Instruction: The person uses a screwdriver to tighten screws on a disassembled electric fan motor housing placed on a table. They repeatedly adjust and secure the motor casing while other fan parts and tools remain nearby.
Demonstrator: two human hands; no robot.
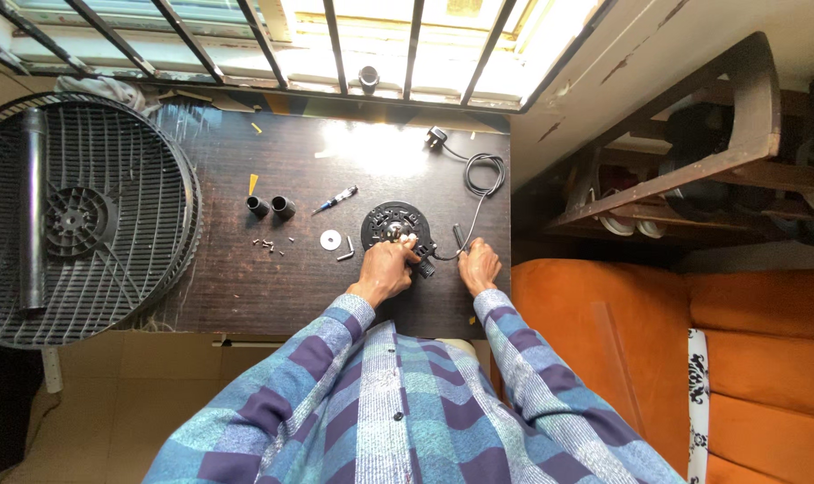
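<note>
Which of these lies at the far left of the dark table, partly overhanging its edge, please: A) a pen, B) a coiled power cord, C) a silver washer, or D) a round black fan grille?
D: the round black fan grille covers the left end of the table and overhangs it, with a dark tube lying across it.
</note>
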